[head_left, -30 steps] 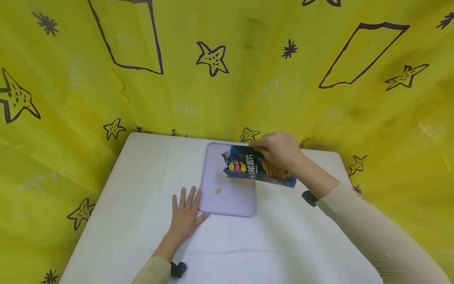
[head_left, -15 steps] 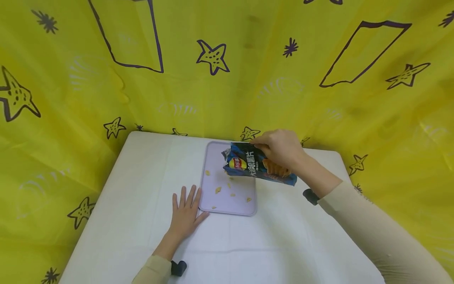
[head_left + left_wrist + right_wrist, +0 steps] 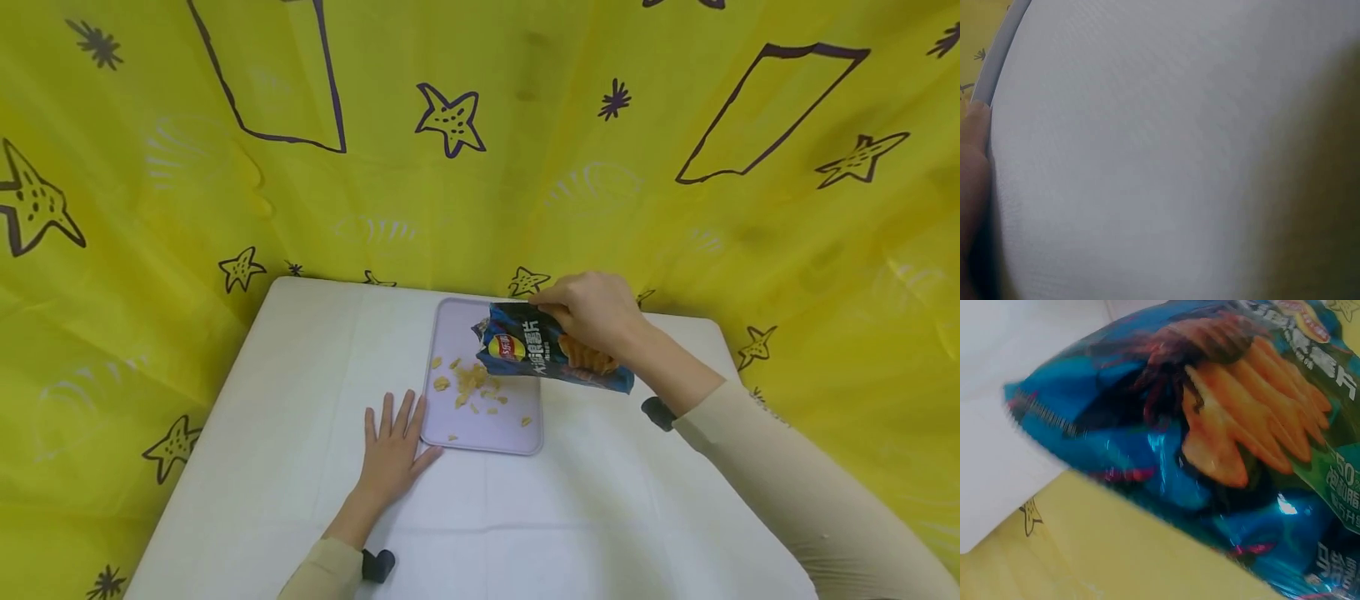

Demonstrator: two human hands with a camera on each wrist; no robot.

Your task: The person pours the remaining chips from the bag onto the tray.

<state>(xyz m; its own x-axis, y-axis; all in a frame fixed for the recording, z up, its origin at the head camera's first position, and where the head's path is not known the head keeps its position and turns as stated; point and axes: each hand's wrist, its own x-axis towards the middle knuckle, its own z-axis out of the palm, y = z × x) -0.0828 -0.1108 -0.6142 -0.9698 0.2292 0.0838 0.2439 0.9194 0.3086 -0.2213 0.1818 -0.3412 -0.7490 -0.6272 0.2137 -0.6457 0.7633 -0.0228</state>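
My right hand (image 3: 597,313) pinches the upper edge of a dark blue potato chip bag (image 3: 542,360), which is held on its side over a pale purple tray (image 3: 491,435). The bag's torn end points left and tilts down. Below it, a small heap of yellow chip pieces (image 3: 472,381) lies on the tray, with several scattered bits around. My left hand (image 3: 392,463) lies flat with spread fingers at the tray's left edge, its fingertips and thumb at the rim. In the right wrist view the bag (image 3: 1141,440) shows its printed chips; the fingers are out of sight.
Under the tray is a white-covered table (image 3: 315,400). Behind and beside it hangs a yellow curtain (image 3: 517,208) with dark star drawings. The left wrist view shows mostly the white surface, a strip of tray rim (image 3: 997,59) and part of the left hand.
Chip pieces have fallen from the bag: first one on the tray, then several, now a heap. The bag has shifted very slightly right. My left hand has stayed put.
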